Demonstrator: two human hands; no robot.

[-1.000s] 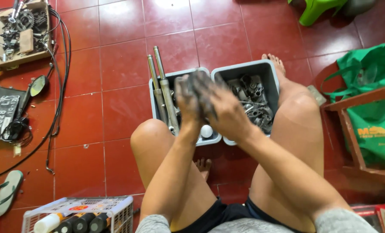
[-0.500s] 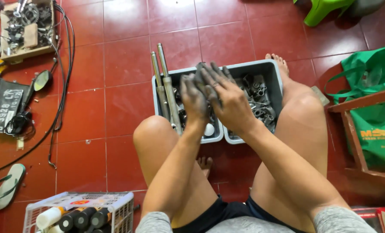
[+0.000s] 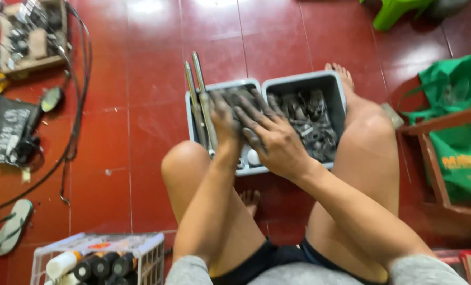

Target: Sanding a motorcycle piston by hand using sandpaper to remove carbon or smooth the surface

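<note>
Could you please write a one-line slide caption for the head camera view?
Seated person rubs grimy left hand and right hand together above two grey bins of metal parts on red tiles.

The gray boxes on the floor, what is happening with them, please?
A person sits on the red tile floor with knees apart. Both hands are dark with grime and pressed together, the right hand laid over the left hand, above the left gray bin, which holds long metal rods. The right gray bin beside it is full of small metal parts. Whether the hands hold anything cannot be seen.
</note>
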